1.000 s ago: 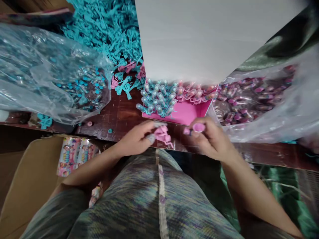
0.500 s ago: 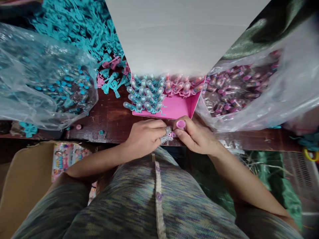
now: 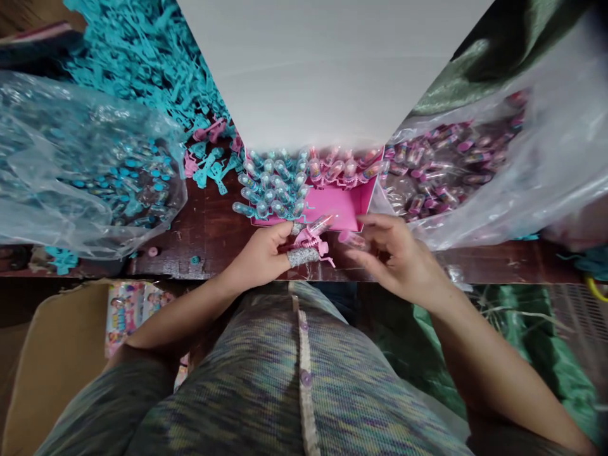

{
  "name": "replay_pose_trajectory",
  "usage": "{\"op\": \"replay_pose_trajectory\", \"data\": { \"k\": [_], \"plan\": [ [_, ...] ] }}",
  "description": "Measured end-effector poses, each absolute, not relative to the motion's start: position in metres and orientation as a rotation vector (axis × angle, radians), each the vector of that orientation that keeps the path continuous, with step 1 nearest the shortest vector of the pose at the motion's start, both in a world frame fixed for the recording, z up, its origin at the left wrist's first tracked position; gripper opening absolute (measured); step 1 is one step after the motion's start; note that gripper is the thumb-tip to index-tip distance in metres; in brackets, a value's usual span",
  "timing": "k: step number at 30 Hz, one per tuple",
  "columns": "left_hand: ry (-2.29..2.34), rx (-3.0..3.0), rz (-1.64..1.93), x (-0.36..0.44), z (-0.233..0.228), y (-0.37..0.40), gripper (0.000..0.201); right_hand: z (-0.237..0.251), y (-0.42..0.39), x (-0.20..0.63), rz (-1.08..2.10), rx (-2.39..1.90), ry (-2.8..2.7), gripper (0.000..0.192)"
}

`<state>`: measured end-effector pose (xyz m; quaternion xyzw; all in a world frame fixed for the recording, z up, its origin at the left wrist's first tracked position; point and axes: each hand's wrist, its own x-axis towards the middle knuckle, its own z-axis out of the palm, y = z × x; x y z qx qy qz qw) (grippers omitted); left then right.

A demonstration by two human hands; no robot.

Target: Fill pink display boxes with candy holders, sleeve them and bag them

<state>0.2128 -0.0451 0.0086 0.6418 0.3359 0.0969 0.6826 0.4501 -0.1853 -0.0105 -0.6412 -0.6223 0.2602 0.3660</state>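
Note:
My left hand (image 3: 259, 256), with grey wrap on its thumb and a finger, grips a pink plastic toy piece (image 3: 311, 240) with a thin arm sticking out. A clear tube (image 3: 323, 223) sits in that piece and points up to the right. In my right hand (image 3: 403, 263) is a small clear tube with a pink cap (image 3: 352, 239), held between thumb and fingers and slightly blurred. Just beyond both hands stands a pink box (image 3: 342, 201) with a raised white lid (image 3: 327, 76). Rows of teal toys (image 3: 273, 180) fill its left side, pink toys (image 3: 344, 164) its back right.
A plastic bag of teal-capped tubes (image 3: 137, 171) lies left, a bag of pink-capped tubes (image 3: 439, 171) right. Teal plastic pieces (image 3: 142, 57) are heaped at the back left. Loose caps (image 3: 195, 259) lie near the table edge (image 3: 166, 269). A cardboard box (image 3: 61, 354) stands below left.
My hands have moved apart, my right hand shifting right with the pink-capped tube. The pink toy piece and its tube now show in my left hand.

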Motion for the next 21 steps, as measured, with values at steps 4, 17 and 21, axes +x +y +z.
{"op": "replay_pose_trajectory", "data": {
  "k": [4, 17, 21],
  "plan": [
    [0.783, 1.442, 0.236, 0.212, 0.002, -0.053, 0.024, -0.006, -0.182, 0.441, 0.614, -1.526, -1.755, 0.024],
    [0.539, 2.447, 0.556, 0.205, 0.010, -0.058, 0.012, 0.008, -0.177, 0.437, 0.795, -1.459, -1.800, 0.031],
    [0.590, 2.407, 0.492, 0.205, 0.009, -0.060, 0.014, 0.011, -0.172, 0.439, 0.938, -1.460, -1.613, 0.052]
  ]
}}
